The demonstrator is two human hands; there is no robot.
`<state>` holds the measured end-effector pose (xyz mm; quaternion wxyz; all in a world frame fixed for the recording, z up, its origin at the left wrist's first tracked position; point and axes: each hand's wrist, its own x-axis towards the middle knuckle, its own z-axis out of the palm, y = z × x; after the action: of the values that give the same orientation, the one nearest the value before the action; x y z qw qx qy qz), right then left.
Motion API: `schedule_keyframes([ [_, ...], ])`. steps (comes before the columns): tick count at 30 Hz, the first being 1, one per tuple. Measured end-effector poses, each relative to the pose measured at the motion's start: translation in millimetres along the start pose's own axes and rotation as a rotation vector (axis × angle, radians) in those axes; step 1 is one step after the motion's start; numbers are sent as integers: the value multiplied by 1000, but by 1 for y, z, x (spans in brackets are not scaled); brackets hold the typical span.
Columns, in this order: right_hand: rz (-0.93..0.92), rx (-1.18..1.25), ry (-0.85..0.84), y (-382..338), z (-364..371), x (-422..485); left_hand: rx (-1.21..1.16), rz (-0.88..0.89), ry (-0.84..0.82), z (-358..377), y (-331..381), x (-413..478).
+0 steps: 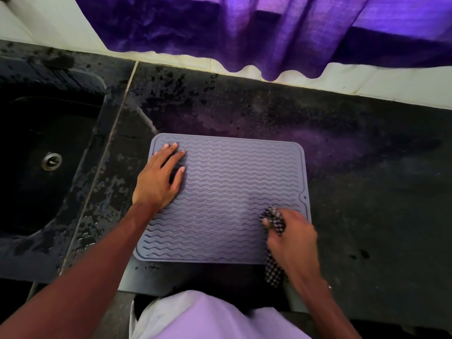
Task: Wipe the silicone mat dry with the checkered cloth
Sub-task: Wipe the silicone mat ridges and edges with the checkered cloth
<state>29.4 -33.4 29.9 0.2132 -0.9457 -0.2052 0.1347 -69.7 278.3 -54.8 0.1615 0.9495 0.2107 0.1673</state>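
A grey silicone mat (pixel 227 192) with wavy ridges lies flat on the dark stone counter. My left hand (pixel 159 177) rests flat on the mat's left part, fingers spread, holding nothing. At the mat's near right corner my right hand (pixel 291 236) is closed around the black-and-white checkered cloth (pixel 274 221), bunched up. One end of the cloth sticks out past my fingers onto the mat. Its other end hangs below my palm over the mat's front edge.
A dark sink (pixel 39 152) with a metal drain (pixel 51 161) lies to the left of the mat. The counter (pixel 367 167) around the mat is speckled and wet near the sink. A purple curtain (pixel 256 33) hangs over the back wall.
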Motion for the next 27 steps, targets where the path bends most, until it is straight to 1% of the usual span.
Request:
schedule_keyframes([
  [3,-86,13,-74,-37,25,-6,9,-10,-9,0,-2,-1],
  [6,-73,-60,-116,-59,41,-8,11,-29,-31,0,-2,-1],
  [9,-65,-82,-108,-61,46,-8,2,-33,-42,-1,-1,-1],
  [11,-50,-78,-100,-57,46,-7,1,-30,-38,-1,-1,-1],
  [15,-7,-74,-29,-39,42,-6,3,-26,-39,-2,0,0],
  [20,126,-108,77,2,24,-6,1,-31,-44,-2,-1,-1],
  [24,229,-118,92,29,5,-3,2,-25,-33,-1,-1,-1],
  [26,209,-75,124,39,-7,-1,3,-29,-34,-2,-1,-1],
  [27,162,-40,151,43,-12,0,5,-29,-37,-2,-1,-1],
])
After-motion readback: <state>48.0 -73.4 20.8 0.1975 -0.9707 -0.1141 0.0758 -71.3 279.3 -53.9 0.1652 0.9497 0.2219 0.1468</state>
